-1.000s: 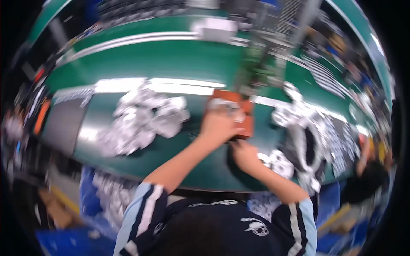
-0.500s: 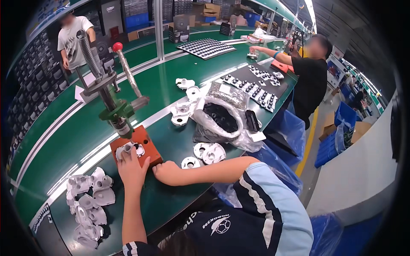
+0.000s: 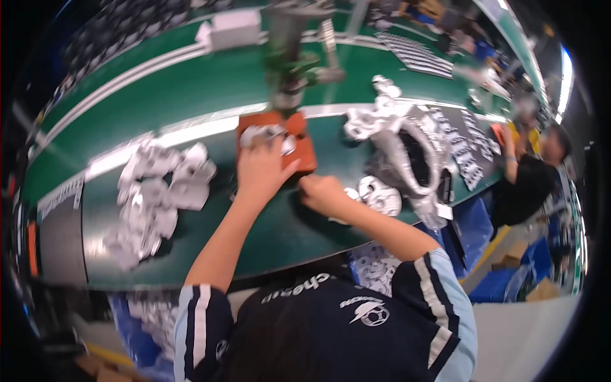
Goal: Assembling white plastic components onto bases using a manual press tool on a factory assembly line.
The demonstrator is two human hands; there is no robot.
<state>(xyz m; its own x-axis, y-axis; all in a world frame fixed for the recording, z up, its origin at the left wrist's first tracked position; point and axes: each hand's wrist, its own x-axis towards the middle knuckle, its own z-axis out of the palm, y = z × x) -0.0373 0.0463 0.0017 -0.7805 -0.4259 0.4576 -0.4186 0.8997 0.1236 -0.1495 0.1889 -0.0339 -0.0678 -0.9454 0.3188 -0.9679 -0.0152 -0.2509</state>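
Observation:
The fingers of my left hand (image 3: 259, 173) are closed around a white plastic housing (image 3: 253, 135), which rests on an orange block fixture (image 3: 304, 153). Beside the block's near right corner, my right hand (image 3: 323, 193) is curled into a fist. Whatever it holds, if anything, is hidden. A green hand press (image 3: 287, 70) stands over the fixture, its lower end just above the block. Motion blur smears the fine detail of the housing.
To the left lies a heap of white housings (image 3: 153, 197). Round white parts (image 3: 380, 194) and an open plastic bag of dark pieces (image 3: 398, 156) are on the right. Farther right, a co-worker (image 3: 531, 184) works beside rows of parts (image 3: 455, 146). Blue bins line the bench's near side.
The view has swung left, so the bench and press appear farther right. My left hand stays on the housing in the fixture, and my right fist stays by the block's corner.

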